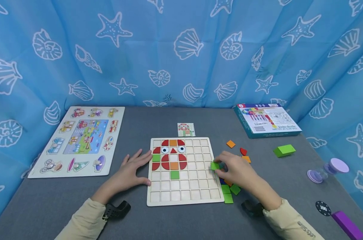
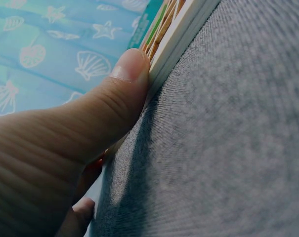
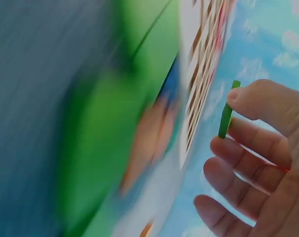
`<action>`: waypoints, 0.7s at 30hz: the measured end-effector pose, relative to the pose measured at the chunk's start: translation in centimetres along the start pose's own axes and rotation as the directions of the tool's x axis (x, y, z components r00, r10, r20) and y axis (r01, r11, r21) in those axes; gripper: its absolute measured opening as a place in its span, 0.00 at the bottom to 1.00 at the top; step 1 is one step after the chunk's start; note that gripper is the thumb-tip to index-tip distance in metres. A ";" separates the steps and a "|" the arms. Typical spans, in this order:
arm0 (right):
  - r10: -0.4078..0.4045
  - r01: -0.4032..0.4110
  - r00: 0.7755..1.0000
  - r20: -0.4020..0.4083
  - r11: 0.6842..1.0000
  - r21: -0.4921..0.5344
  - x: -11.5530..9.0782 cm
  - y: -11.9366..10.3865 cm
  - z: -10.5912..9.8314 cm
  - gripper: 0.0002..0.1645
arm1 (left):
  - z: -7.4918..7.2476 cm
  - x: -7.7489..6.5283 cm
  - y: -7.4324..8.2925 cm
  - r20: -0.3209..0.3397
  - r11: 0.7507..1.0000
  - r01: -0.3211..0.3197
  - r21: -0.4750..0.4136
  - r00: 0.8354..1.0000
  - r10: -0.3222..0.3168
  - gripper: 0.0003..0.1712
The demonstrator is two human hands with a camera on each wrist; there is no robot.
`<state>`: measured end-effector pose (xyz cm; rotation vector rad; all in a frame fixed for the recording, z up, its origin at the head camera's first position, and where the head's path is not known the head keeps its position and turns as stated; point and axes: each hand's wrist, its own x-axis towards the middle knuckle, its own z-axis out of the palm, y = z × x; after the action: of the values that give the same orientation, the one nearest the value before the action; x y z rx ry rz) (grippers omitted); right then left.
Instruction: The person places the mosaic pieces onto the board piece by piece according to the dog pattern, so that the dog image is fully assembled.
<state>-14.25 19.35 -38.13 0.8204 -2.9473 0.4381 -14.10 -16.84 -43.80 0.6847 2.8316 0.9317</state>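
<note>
Right hand pinching green tile, left hand spread, touching board

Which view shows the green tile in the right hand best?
The right wrist view: the green tile appears large, edge-on, pinched between thumb and fingers. The head view shows its face, smaller, by the board; the left wrist view doesn't show it.

You have two hands, one grid board with two eye tiles, two orange squares and two green squares set in it, one picture card, one knobbed puzzle, one box, one hourglass, one black chip and two blocks.
</note>
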 end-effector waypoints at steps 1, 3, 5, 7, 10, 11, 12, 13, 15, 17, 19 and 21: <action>-0.024 0.024 1.000 0.000 1.000 -0.004 0.3 -0.7 0.2 0.14 | 0.0 0.0 0.0 -0.001 1.000 -0.001 0.001 1.000 0.001 0.56; -0.071 0.071 0.997 0.010 0.997 -0.015 0.9 -2.2 0.7 0.14 | 0.0 -0.1 0.0 -0.003 1.000 -0.004 0.004 1.000 0.004 0.56; -0.113 0.114 0.993 0.027 0.993 -0.024 1.4 -3.7 1.1 0.14 | 0.0 -0.1 0.0 -0.006 1.000 -0.007 0.005 1.000 0.007 0.55; -0.158 0.159 0.986 0.046 0.987 -0.023 1.8 -5.1 1.6 0.14 | 0.0 -0.1 0.1 -0.006 1.000 -0.008 0.004 1.000 0.008 0.55; -0.216 0.217 0.974 0.072 0.976 -0.015 2.3 -7.0 2.3 0.13 | 0.1 -0.1 0.1 -0.005 1.000 -0.006 0.004 1.000 0.006 0.55; -0.234 0.236 0.969 0.080 0.972 -0.015 2.5 -7.5 2.5 0.14 | 0.1 -0.1 0.1 -0.005 1.000 -0.005 0.004 1.000 0.005 0.55; -0.251 0.253 0.964 0.084 0.967 -0.016 2.6 -7.9 2.8 0.13 | 0.1 0.0 0.1 -0.004 1.000 -0.005 0.004 1.000 0.005 0.55; -0.264 0.266 0.960 0.090 0.964 -0.020 2.7 -8.3 3.0 0.13 | 0.1 0.0 0.1 -0.004 1.000 -0.004 0.004 1.000 0.004 0.56; -0.280 0.284 0.955 0.099 0.958 -0.030 2.9 -8.9 3.4 0.13 | 0.1 0.0 0.0 -0.004 1.000 -0.003 0.005 1.000 0.003 0.56; -0.290 0.295 0.951 0.106 0.955 -0.038 3.0 -9.2 3.7 0.13 | 0.1 0.0 0.0 -0.004 1.000 -0.005 0.002 1.000 0.005 0.56; -0.291 0.297 0.950 0.115 0.954 -0.047 3.1 -9.5 3.8 0.13 | 0.1 0.0 0.0 -0.004 1.000 -0.005 0.000 1.000 0.005 0.55; -0.289 0.296 0.949 0.123 0.954 -0.049 3.3 -9.7 3.9 0.13 | 0.1 -0.1 0.0 -0.003 1.000 -0.005 -0.001 1.000 0.005 0.55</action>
<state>-11.97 8.70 -38.98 1.2891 -2.8505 0.2796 -14.02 -16.80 -43.84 0.6908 2.8327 0.9359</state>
